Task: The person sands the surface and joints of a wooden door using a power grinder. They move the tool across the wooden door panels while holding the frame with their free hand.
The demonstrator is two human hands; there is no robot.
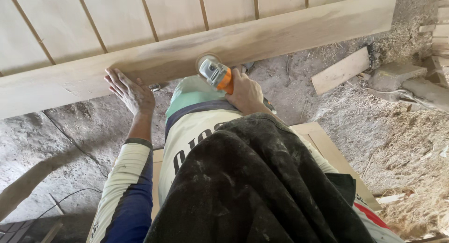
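— Left hand?
— Spread wide, palm down, fingers flat against the face of the long wooden beam, near its lower edge. Holding nothing, just pressing on the wood.
— And the right hand?
— Wrapped tight around the orange body of an angle grinder. Grey head of the tool pointing up and left, the round disc laid against the beam's face (touching or only just beside, hard to tell from here).
— Where along the beam?
— Roughly mid-length, just right of the left hand. Beam itself running slantwise across the top of the view, higher at the right end, resting in front of a pale panelled surface with thin dark joints.
— Below the hands?
— Green knee between the two forearms, striped cream-and-navy sleeves, a dark dusty cloth draped over the lap. Flat board under the legs.
— Floor?
— Grey, rough, thick with sawdust and shavings at the right. Short offcut plank lying well apart from the grinder, grey stone blocks beyond it. Thin black cable snaking across the floor at the left.
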